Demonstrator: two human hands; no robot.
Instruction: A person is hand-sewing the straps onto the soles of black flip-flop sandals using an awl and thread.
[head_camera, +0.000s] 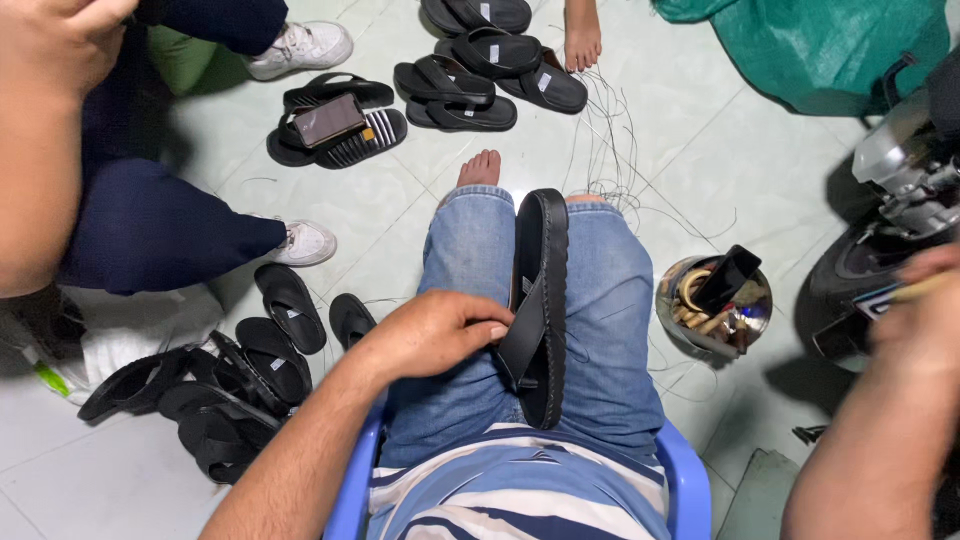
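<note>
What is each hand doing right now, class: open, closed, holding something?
Left hand: fingers closed on the strap of the black sandal lying on the lap.
Right hand: blurred at the edge, holding a thin yellowish stick.

Left of the left hand lies a heap of black sandals (215, 395); a metal bowl (714, 306) sits between both hands.

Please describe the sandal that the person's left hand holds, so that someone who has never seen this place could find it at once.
Start at the blue-jeaned lap of the seated person in the middle of the view. A black sandal lies lengthwise between the thighs, on its edge, with the left hand gripping its strap. All the other black sandals lie on the tiled floor; only this one rests on the lap.
</note>
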